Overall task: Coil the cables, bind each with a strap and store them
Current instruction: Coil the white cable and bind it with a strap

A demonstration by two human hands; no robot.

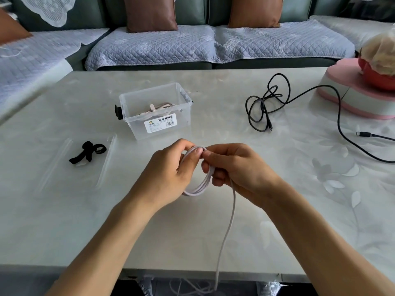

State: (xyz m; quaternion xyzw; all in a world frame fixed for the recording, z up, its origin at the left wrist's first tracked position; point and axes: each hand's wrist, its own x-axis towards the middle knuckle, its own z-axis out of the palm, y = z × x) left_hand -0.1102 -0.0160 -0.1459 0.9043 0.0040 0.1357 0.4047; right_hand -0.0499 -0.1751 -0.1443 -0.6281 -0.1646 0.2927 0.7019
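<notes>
Both hands hold a thin white cable [197, 188] above the pale marble-patterned table [64, 221]. The left hand [168, 174] grips the small coil, its loops wrapped round the fingers; the right hand [233, 169] pinches the strand at the coil's top. The loose tail drops past the near table edge, its end hidden. Black straps [87, 153] lie left. A clear plastic storage box [157, 111] holds a pale bundle, indistinct. A tangled black cable [265, 103] runs off the right edge.
</notes>
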